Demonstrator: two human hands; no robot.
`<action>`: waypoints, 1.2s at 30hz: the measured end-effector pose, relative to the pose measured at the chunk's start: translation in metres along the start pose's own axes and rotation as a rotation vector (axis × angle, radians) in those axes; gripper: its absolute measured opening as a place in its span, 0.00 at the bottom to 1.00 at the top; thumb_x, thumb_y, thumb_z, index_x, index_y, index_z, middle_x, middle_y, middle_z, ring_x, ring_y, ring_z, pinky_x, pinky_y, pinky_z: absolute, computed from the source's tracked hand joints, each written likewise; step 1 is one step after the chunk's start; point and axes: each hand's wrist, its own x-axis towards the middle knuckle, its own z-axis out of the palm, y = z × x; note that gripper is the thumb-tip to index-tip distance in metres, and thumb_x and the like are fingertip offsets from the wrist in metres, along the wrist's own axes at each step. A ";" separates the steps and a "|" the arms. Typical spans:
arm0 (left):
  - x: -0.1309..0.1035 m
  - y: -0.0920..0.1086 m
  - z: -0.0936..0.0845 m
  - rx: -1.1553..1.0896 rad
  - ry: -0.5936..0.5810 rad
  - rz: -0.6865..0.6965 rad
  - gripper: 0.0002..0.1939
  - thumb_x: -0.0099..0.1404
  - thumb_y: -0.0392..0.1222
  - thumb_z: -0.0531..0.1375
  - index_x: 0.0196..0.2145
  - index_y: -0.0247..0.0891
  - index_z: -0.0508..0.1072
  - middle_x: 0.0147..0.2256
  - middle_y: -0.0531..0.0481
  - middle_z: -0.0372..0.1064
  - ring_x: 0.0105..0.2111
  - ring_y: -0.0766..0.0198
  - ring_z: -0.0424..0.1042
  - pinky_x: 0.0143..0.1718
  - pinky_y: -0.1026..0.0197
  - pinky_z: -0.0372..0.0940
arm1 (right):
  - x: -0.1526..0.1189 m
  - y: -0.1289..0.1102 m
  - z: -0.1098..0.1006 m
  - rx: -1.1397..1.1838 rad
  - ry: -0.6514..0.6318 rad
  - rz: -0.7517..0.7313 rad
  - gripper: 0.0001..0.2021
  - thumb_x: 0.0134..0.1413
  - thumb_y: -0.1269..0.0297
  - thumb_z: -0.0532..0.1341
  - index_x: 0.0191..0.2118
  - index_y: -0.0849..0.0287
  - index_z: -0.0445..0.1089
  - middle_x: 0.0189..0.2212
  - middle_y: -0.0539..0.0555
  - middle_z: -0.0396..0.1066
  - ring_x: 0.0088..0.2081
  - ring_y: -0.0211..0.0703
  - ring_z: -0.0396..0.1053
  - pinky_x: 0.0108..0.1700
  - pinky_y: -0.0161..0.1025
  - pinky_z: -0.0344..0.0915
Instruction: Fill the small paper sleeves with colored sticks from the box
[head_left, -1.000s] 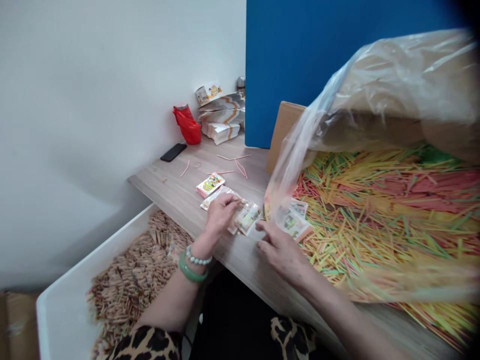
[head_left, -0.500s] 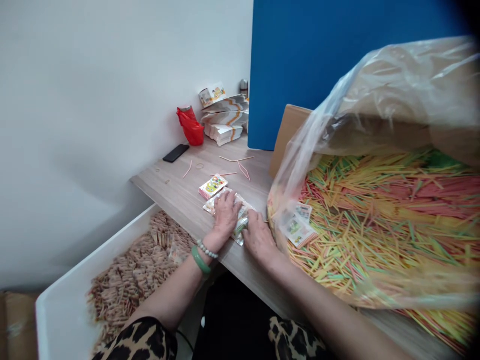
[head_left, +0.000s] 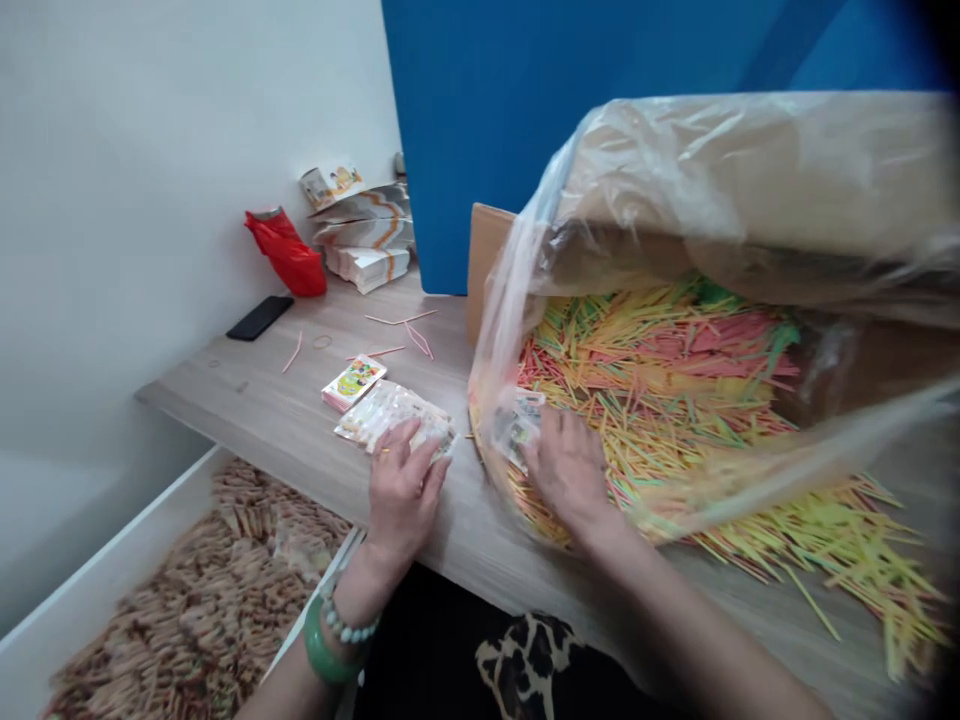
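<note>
My left hand [head_left: 405, 485] rests on clear plastic packets [head_left: 386, 410] with printed contents, fingers spread over their near end. These packets lie overlapped on the table, against a small stack of colourful printed cards [head_left: 354, 380]. Inside the mouth of a clear plastic bag [head_left: 517, 260], my right hand [head_left: 571, 465] has its fingers curled at the edge of a pack of printed cards [head_left: 519, 425]. Part of that pack is behind the film and the fingers. Around it lie many thin yellow, pink and green paper-like sticks [head_left: 675, 420].
A white bin [head_left: 150, 530] full of small brownish bundles stands below the table edge at left. On the table are a black phone [head_left: 259, 317], a red bag [head_left: 289, 255], stacked folded cartons [head_left: 367, 245] and loose pink sticks [head_left: 418, 338]. A blue panel [head_left: 465, 150] rises behind.
The view has swung to the right. My right hand has left the plastic packets and moved right to the card pack in the bag. My left hand has slid toward the packets' near end.
</note>
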 end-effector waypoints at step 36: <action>0.082 0.096 0.050 -1.459 -0.462 -0.965 0.21 0.45 0.31 0.71 0.39 0.35 0.79 0.34 0.50 0.79 0.30 0.64 0.75 0.36 0.60 0.71 | 0.033 0.132 -0.032 -0.031 -0.359 -0.133 0.20 0.61 0.59 0.58 0.56 0.60 0.72 0.54 0.64 0.72 0.55 0.55 0.69 0.55 0.45 0.63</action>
